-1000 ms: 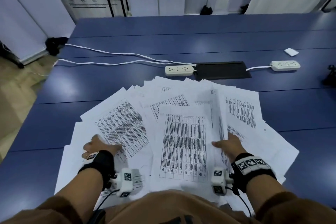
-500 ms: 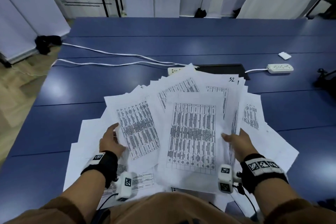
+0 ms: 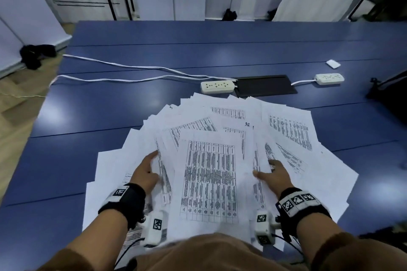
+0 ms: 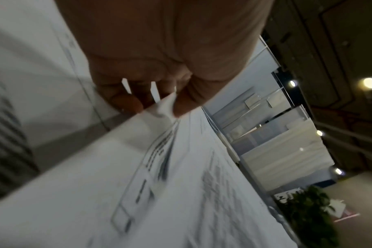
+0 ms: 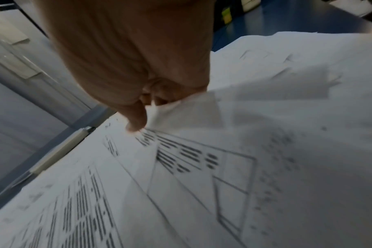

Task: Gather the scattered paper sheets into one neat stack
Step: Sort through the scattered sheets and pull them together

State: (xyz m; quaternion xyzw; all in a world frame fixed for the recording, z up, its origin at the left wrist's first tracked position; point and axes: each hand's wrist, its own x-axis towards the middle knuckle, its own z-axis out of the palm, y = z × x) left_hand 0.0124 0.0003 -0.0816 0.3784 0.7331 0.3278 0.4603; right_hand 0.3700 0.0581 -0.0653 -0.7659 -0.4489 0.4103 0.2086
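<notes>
Matt white paper sheets (image 3: pixel 209 182) on smooth, faintly glossy blue table (image 3: pixel 198 33)

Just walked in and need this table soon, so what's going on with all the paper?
A person is gathering printed sheets fanned out across the blue table. The left hand and right hand each have fingers tucked under the sheets at either side of the middle pile, thumbs on top. Many sheets lie loose and crooked around it, so there is no neat stack yet.

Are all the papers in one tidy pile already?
No, in the head view the paper sheets lie fanned out at many angles across the blue table, with corners sticking out on every side.
</notes>
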